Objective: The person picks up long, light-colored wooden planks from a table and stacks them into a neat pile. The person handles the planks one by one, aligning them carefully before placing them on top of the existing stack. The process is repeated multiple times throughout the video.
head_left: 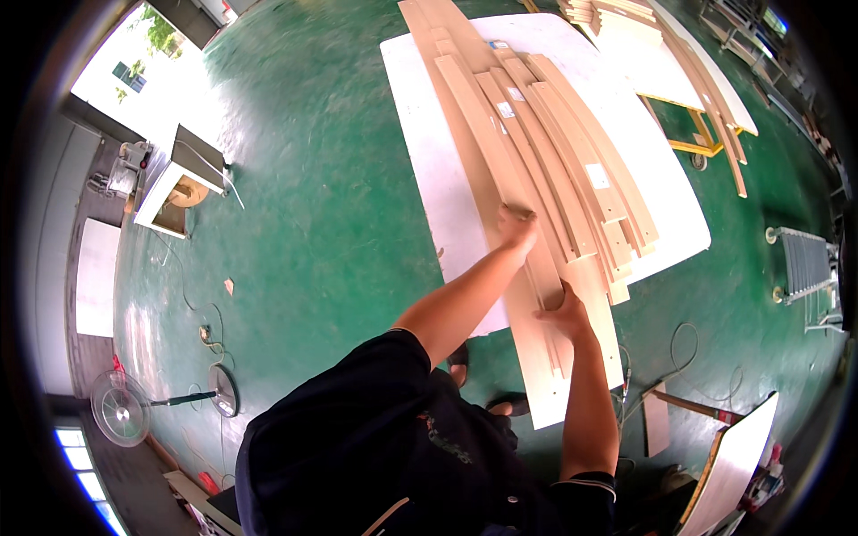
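Thumb and forefinger of the right hand [567, 314], nearer the body, stood parted at the right edge of a narrow wood-grain strip [487, 138]; the left hand [517, 228], blurred, curled over it farther along. Firmness of either hold could not be told. Over a wider panel [545, 402], the strip's long axis ran forward and leftward, beside labelled boards [581, 161] on a white-topped table [411, 116].

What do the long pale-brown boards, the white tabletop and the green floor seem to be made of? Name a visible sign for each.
Long boards: probably wood or wood-look panel, smooth; pale brown, with small holes near some ends.
White tabletop: perhaps coated board, from its flat, pale surface; core unclear.
Green floor: likely painted or resin-coated concrete, since it catches glossy reflections.
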Available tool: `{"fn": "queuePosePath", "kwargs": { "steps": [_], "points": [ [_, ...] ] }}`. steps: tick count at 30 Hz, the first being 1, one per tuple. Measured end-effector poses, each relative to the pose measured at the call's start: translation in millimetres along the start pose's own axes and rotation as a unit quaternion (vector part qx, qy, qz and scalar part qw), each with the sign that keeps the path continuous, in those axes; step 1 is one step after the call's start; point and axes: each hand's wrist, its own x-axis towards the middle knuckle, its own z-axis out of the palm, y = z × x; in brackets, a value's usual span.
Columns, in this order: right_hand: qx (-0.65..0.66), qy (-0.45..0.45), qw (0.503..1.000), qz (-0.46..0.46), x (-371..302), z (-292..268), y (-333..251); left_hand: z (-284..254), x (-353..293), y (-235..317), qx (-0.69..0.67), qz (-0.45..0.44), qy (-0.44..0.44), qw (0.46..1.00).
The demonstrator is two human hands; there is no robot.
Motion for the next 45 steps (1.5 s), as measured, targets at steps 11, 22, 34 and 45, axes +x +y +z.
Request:
{"fn": "queuePosePath", "kwargs": {
  "steps": [11,22,34,45],
  "points": [
    [-0.241,0.197,0.950,-0.018,-15.6,29.5,-17.0,4.6,-1.7,19.3,0.119,0.001,-0.037,0.992],
    [-0.102,0.229,0.962,-0.110,-15.4,8.9,20.4,-129.1,-62.8,-88.8,-0.123,-0.029,-0.135,0.983],
    [0.353,-0.049,0.934,-0.014,-91.5,-51.5,-12.3,-219.7,-61.3,-135.8,-0.047,-0.055,-0.155,0.985],
    [0.572,-0.189,0.792,-0.099,-154.9,-62.7,-78.1,-134.3,-137.4,-53.2,-0.071,0.015,-0.303,0.950]
  ]
}}
